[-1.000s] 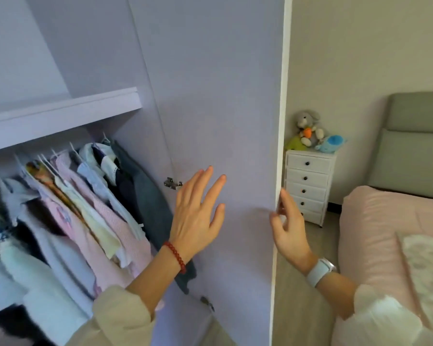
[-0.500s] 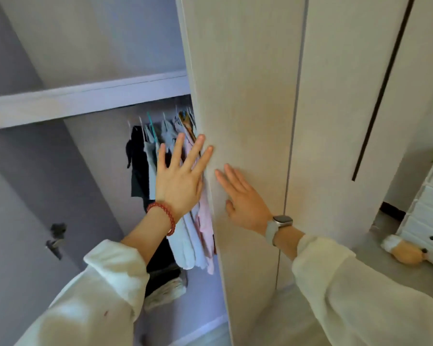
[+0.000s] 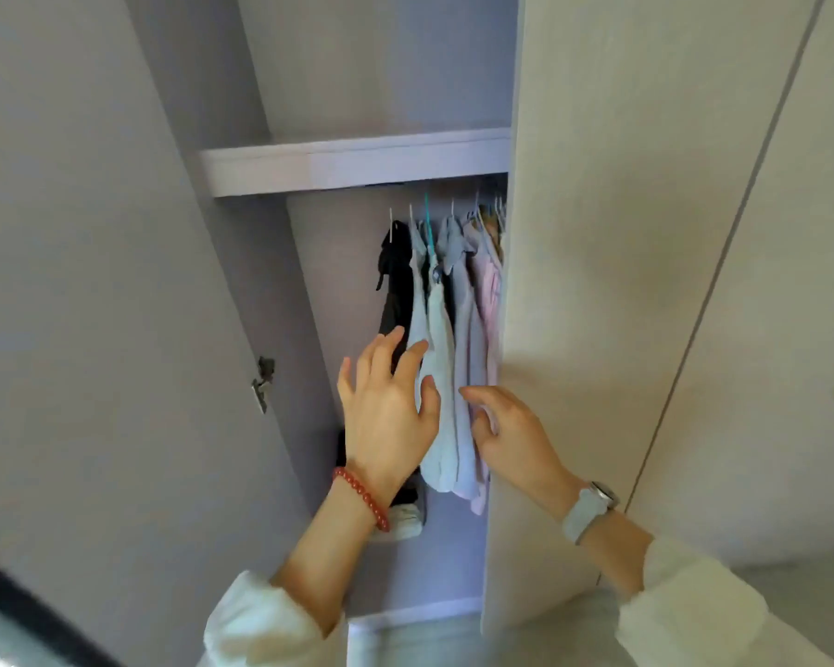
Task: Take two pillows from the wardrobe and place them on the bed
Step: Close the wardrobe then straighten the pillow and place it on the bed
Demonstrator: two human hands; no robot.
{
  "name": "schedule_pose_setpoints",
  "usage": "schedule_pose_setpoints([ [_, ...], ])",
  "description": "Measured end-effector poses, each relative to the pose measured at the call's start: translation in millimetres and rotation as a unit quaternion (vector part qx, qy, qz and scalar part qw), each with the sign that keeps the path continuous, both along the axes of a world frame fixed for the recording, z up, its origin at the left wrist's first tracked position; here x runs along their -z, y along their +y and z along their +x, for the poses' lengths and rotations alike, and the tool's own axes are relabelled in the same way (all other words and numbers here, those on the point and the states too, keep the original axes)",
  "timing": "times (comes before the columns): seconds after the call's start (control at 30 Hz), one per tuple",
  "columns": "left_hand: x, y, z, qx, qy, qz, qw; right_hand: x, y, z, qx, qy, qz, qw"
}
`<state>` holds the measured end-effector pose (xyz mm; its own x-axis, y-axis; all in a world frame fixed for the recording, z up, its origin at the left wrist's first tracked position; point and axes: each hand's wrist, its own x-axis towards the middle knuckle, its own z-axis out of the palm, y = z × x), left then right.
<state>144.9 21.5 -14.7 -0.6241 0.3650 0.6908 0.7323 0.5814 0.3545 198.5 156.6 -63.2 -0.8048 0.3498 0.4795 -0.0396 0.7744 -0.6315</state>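
Note:
The wardrobe (image 3: pixel 357 161) shows a narrow gap between its doors, with a shelf above a rail of hanging clothes (image 3: pixel 449 320). My left hand (image 3: pixel 391 406), with a red bead bracelet, is spread with relaxed fingers in front of the clothes and holds nothing. My right hand (image 3: pixel 506 430), with a watch at the wrist, hovers loosely curled at the edge of the right door (image 3: pixel 598 281), empty. No pillow and no bed are in view.
The left door (image 3: pixel 92 305) stands swung outward with a metal hinge (image 3: pixel 263 382) on its inner face. A further closed door (image 3: pixel 790 281) with a dark handle is at the right. Folded items (image 3: pixel 403 519) lie low inside the wardrobe.
The right door has swung further shut, narrowing the gap. Both hands came off the door face and now hover in front of the gap. The view turned left.

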Motion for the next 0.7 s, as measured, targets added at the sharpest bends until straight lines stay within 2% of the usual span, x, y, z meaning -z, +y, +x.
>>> schedule_pose_setpoints([
  [0.1,34.3,-69.5,31.4,-0.028,-0.039,0.031,0.998,29.3,-58.7,8.0,-0.078,0.003,-0.042,0.996],
  [0.23,75.8,-154.4,70.2,-0.064,-0.065,0.019,0.996,62.8,-129.4,6.6,-0.190,-0.033,-0.058,0.979],
  [0.33,102.9,-211.0,93.9,-0.072,-0.065,-0.004,0.995,78.3,-174.0,9.9,-0.247,-0.067,-0.067,0.964],
  [0.43,119.5,-256.2,104.5,-0.126,-0.055,0.025,0.990,85.4,-207.4,15.8,-0.300,-0.057,-0.049,0.951],
  [0.57,122.0,-286.2,88.3,-0.193,-0.092,0.057,0.975,85.0,-232.9,21.9,-0.346,-0.045,-0.035,0.937],
  [0.7,120.4,-281.6,68.8,-0.120,-0.126,0.038,0.984,78.9,-238.0,27.3,-0.350,-0.022,-0.033,0.936],
])
